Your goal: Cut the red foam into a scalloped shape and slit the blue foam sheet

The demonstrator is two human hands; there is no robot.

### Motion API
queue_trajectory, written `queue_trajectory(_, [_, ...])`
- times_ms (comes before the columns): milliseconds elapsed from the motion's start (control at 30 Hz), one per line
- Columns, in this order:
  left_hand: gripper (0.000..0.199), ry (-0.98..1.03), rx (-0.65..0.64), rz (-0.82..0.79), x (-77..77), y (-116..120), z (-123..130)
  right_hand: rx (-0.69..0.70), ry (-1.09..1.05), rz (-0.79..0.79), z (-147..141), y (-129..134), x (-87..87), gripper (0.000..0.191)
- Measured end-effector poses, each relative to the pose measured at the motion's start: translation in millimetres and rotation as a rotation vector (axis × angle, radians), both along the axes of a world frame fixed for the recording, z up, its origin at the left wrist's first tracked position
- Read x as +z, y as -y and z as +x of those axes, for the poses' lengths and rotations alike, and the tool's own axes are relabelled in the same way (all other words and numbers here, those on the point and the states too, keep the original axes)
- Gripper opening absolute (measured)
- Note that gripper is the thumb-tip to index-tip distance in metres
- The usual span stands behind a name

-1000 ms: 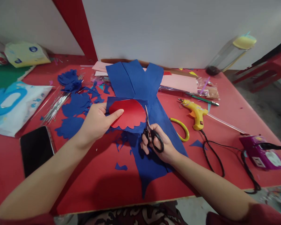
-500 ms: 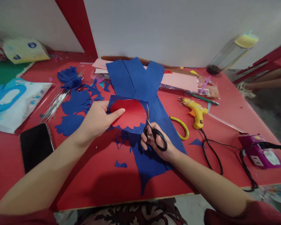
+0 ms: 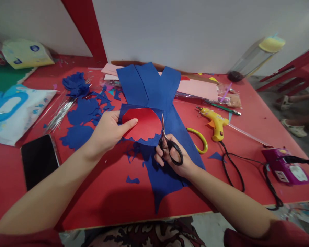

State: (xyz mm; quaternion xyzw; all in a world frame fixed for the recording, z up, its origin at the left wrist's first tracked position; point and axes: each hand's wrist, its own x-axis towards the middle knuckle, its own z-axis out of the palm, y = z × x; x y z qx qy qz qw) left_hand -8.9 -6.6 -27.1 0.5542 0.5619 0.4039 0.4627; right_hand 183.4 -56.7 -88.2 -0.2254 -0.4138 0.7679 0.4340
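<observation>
My left hand [image 3: 108,131] pinches a red scallop-edged paper shape [image 3: 145,125] laid over a blue felt-like sheet [image 3: 152,141], thumb on top and the other fingers behind. With my right hand [image 3: 179,157] I grip scissors [image 3: 180,158] by their black handles. Their blades point upward at the right edge of the red shape and blue sheet; whether they touch the sheet, I cannot tell. Larger blue pieces [image 3: 184,137] lie beneath and behind my hands. Blue flower-shaped cutouts [image 3: 83,110] and scraps are to the left of them.
A yellow glue gun [image 3: 216,123] lies at the right, its cord near a purple box [image 3: 285,166]. A phone [image 3: 39,161] and a wipes pack [image 3: 18,109] are at the left. Silvery wires [image 3: 60,115] lie behind the phone. A clear bottle [image 3: 256,58] stands back right.
My hands, the scissors and the red shape have barely shifted. At the far right, another person's legs and shoes have moved.
</observation>
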Motion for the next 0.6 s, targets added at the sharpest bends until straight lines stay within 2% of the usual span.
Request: queue_trajectory(600, [0.012,0.006,0.001,-0.023,0.5,1.1,0.7,-0.016,-0.004,0.000,-0.3,-0.1,0.8,0.040])
